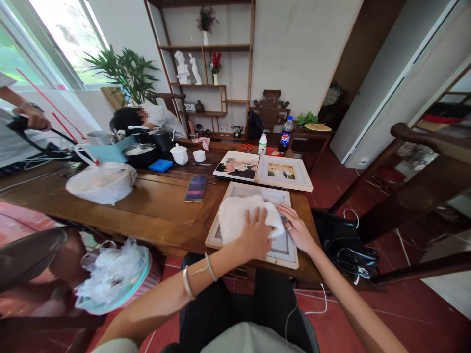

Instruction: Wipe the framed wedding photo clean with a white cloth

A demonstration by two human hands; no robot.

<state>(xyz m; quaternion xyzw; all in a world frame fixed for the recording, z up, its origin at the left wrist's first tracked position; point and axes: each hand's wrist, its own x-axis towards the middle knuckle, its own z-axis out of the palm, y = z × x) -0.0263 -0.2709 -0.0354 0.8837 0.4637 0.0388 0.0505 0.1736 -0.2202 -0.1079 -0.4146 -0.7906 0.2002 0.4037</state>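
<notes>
My left hand (256, 233) lies on a fluffy white cloth (235, 215) with its fingers spread across the top. Beneath the cloth is a light wooden picture frame (213, 236) with a pale inner mount, resting near the table's right end. My right hand (295, 226) reaches over the frame's right side, fingers stretched out beside the cloth's edge; its fingertips are partly hidden. Much of the frame's middle is covered by the cloth and my hands. Just behind it lie a second framed picture (300, 179) and a photo panel (224, 174).
On the wooden table (162, 220) are a phone-like dark item (196, 188), a bag-wrapped bowl (101, 182), a white lidded pot (179, 154), a cola bottle (286, 137) and a white bottle (262, 145). A basket of plastic bags (114, 274) stands lower left. Another person's hand (35, 117) shows at left.
</notes>
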